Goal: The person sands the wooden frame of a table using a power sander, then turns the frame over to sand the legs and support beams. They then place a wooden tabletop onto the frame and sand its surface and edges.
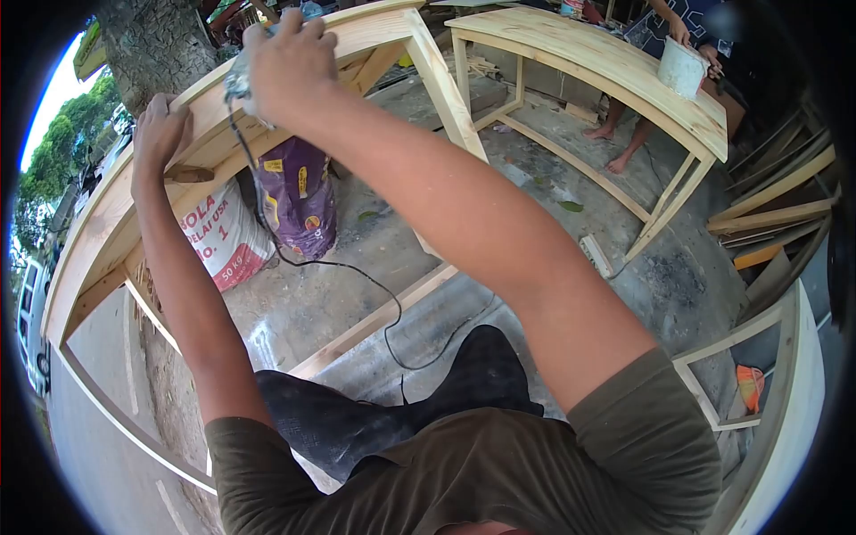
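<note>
A wooden table of pale bare timber stands in front of me. My left hand grips its long edge, with the fingers bent over the wood. Farther along the same edge, my right hand is closed around a corded power tool, pressed close to the wood. The hand covers most of the tool, so its exact kind cannot be made out. A black power cord hangs from it and loops down over the floor by my knees.
Under the table are a white-and-red sack and a purple sack. A second wooden table stands at back right, where another person's hand holds a white bucket. Scrap timber leans at right; a tree trunk rises behind.
</note>
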The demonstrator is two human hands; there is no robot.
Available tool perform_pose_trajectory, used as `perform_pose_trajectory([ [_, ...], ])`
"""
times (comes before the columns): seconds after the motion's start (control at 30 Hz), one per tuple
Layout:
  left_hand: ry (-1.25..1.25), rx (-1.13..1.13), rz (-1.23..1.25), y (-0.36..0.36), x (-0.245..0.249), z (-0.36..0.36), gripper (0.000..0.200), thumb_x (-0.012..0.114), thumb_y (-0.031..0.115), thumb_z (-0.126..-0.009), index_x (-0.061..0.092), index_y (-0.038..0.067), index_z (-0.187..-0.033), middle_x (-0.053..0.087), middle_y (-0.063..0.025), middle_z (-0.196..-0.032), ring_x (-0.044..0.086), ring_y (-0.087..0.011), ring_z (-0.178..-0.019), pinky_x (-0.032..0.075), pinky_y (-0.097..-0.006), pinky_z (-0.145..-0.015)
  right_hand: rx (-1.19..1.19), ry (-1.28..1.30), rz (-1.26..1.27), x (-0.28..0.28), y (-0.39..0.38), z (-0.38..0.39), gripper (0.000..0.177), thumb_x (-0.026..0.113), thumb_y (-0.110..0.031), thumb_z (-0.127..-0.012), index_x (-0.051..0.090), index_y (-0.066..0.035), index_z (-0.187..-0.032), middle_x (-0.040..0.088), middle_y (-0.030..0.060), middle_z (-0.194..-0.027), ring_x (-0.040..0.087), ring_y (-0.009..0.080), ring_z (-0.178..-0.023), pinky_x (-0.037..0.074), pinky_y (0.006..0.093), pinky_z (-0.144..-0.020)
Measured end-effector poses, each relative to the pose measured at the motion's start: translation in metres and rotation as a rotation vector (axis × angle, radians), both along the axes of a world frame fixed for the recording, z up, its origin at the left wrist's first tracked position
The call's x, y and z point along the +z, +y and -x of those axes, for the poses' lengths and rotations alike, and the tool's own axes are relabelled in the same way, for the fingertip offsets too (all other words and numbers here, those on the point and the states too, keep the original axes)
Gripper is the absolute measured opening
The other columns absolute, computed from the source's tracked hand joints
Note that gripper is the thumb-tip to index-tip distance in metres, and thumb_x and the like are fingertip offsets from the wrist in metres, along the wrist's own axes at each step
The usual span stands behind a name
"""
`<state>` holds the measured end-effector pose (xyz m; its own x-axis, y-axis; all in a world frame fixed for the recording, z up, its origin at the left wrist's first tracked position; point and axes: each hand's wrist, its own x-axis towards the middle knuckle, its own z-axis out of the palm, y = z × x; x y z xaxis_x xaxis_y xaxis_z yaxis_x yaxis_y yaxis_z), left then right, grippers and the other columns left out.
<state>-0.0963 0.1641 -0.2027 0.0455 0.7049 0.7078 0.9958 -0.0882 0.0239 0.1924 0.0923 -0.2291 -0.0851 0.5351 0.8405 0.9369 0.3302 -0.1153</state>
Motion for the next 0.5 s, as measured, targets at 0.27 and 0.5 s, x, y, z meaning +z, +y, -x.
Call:
perform_pose_trajectory([
  [0.27,0.056,0.213,-0.051,-0.013,-0.005,-0.036,0.09,0.065,0.079,-0.086,0.066,-0.002,-0.125,0.069,-0.0257,-0.129,0.064,-0.0415,-0.125,0.048,-0.0484,-0.106,-0.185,0.098,0.122,0.016,0.065,-0.192,0.077,0.085,-0.046,-0.075,0.051,-0.009,-0.133,0.053,0.0322,-0.132,0.06,0.051,-0.119,0.051,0.0587,-0.101],
  [0.5,0.076,0.319,0.031,0.036,0.004,-0.01,0.091,0.062,0.08,-0.088,0.064,0.006,-0.141,0.07,-0.0247,-0.131,0.064,-0.0404,-0.128,0.046,-0.0488,-0.11,-0.048,-0.012,0.189,-0.07,0.038,-0.257,0.081,0.086,-0.037,-0.073,0.051,-0.006,-0.139,0.053,0.0345,-0.125,0.058,0.0522,-0.118,0.053,0.0525,-0.101],
])
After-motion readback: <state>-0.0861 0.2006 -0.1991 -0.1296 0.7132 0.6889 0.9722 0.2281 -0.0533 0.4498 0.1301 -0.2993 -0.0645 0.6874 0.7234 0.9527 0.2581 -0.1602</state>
